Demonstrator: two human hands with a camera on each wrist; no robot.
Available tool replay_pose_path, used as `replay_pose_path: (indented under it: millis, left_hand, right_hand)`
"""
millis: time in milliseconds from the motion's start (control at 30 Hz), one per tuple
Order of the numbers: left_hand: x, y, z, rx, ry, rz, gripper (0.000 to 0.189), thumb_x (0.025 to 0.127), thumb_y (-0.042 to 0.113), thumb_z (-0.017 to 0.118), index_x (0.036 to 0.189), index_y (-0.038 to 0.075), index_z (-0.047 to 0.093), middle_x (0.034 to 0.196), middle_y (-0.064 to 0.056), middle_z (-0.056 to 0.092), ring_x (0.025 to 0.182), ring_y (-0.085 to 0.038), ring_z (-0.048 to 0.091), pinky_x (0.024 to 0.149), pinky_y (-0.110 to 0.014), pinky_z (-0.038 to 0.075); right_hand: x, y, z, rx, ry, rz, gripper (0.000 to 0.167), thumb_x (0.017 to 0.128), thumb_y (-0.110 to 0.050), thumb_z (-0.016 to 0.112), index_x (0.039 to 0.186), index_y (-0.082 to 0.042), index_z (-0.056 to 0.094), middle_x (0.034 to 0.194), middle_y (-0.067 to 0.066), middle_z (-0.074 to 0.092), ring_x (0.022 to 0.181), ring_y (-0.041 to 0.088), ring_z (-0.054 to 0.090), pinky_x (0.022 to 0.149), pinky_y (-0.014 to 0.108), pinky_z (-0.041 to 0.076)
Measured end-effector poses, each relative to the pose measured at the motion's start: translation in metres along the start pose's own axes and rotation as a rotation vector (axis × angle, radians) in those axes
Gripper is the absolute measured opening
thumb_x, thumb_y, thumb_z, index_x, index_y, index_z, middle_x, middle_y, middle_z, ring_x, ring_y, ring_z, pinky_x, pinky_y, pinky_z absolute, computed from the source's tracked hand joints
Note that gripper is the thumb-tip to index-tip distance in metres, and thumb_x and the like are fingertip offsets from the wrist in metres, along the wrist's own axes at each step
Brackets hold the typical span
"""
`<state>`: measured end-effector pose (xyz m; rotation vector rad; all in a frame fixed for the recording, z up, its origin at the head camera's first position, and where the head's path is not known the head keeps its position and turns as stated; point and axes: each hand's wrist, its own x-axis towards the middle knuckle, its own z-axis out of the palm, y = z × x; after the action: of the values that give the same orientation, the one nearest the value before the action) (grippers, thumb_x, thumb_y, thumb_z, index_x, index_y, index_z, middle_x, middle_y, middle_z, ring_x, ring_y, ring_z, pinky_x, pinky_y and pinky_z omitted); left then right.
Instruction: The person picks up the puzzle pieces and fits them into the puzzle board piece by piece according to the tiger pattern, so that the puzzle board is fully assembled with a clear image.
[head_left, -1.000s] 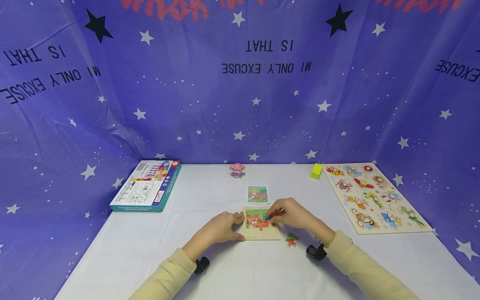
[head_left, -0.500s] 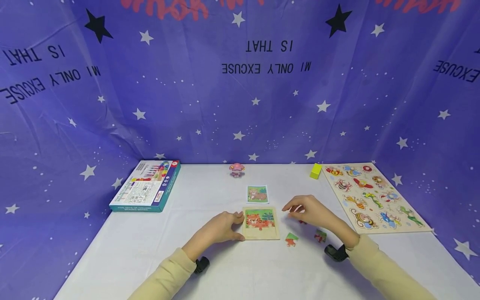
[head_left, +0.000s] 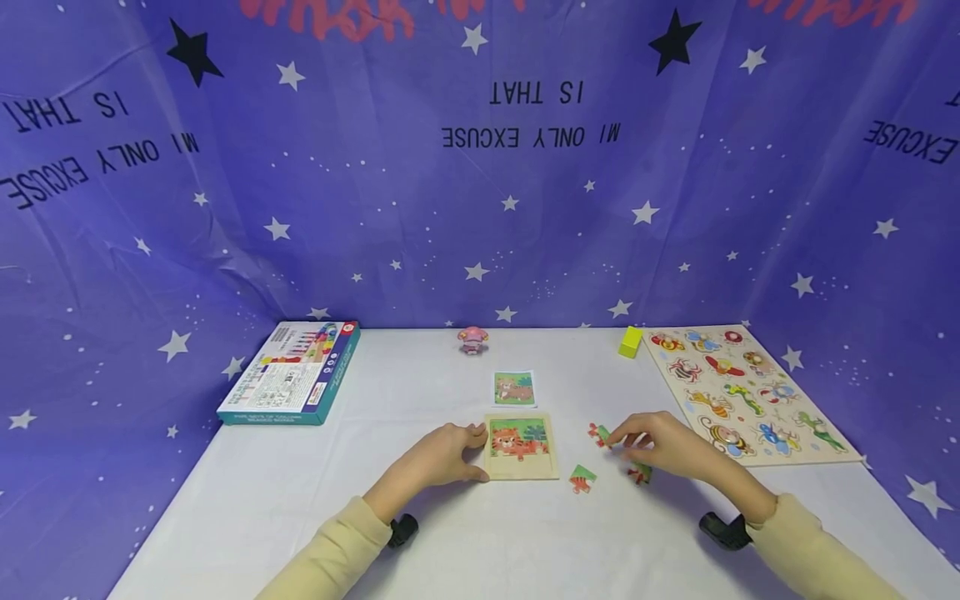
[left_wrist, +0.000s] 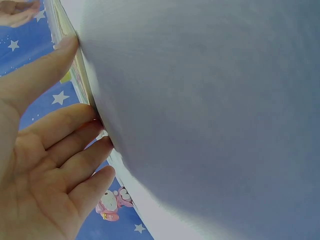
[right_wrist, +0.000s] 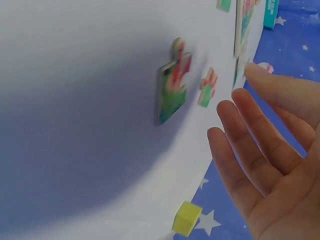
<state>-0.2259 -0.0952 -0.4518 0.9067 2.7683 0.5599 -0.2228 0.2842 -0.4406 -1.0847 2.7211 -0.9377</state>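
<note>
A small wooden jigsaw board (head_left: pixel 521 470) shows a red tiger in its upper part and bare wood below. My left hand (head_left: pixel 450 454) rests its thumb and fingertips against the board's left edge; in the left wrist view those fingers (left_wrist: pixel 75 125) are fairly straight. My right hand (head_left: pixel 663 446) hovers over the table with relaxed fingers, nothing between them. Just beside its fingertips lies a red-and-green puzzle piece (head_left: pixel 597 432). Another puzzle piece (right_wrist: pixel 172 95) lies under the hand, partly covered in the head view. A third, striped puzzle piece (head_left: pixel 582 478) lies right of the board.
Behind the board lies a picture card (head_left: pixel 514 389). Farther back are a pink figurine (head_left: pixel 472 340) and a yellow block (head_left: pixel 630 342). A wooden insect puzzle board (head_left: pixel 750 400) lies at right, a boxed toy (head_left: pixel 292 375) at left. A purple curtain (head_left: pixel 480 208) borders the table.
My right hand has left a blue-green piece in the board and moved right, to above the loose pieces. My left hand has stayed at the board's edge.
</note>
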Motion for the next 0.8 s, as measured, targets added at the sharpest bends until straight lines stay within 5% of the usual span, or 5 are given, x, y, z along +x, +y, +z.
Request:
replay_pose_path:
  millis: [800]
  left_hand:
    - [0.0,0.001,0.001,0.009,0.005,-0.014,0.066,0.077,0.037,0.08,0.129,0.003,0.06,0.138,-0.012,0.051,0.127,-0.032,0.049,0.105,-0.043,0.04]
  right_hand:
    - [-0.028,0.016,-0.005,-0.014,-0.091,0.003,0.037,0.072,0.006,0.076,0.103,-0.014,0.071,0.097,-0.004,0.067,0.083,0.013,0.06,0.069,0.028,0.054]
